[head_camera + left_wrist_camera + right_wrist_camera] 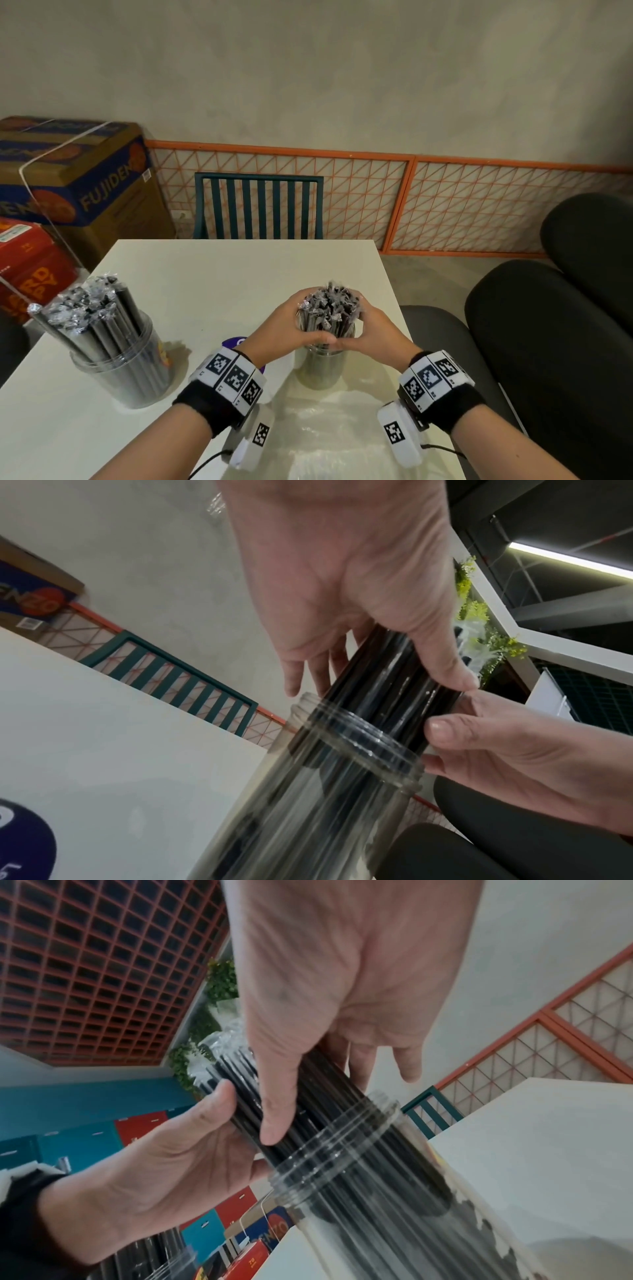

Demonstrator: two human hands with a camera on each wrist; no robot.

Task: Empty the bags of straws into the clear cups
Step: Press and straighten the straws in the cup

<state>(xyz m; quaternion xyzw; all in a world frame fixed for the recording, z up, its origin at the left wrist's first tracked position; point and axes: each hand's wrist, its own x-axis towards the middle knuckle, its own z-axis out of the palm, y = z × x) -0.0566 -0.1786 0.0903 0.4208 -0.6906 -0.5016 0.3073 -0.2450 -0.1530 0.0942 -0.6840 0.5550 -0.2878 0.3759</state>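
Hands — left hand (274, 329) and right hand (373, 329) — wrap a straw bundle (327, 310) half-lowered into the clear cup (320, 368); left of it stands a filled cup (126, 373). Next, likely release — letting straws drop.

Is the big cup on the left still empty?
No, the large clear cup at the left of the table already stands full of thick wrapped straws.

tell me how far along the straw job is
Done: the wide clear cup on the left already stands full of wrapped straws. In hand: left hand and right hand grip a straw bundle standing in the narrow clear cup. Left: releasing it; an emptied bag lies nearby.
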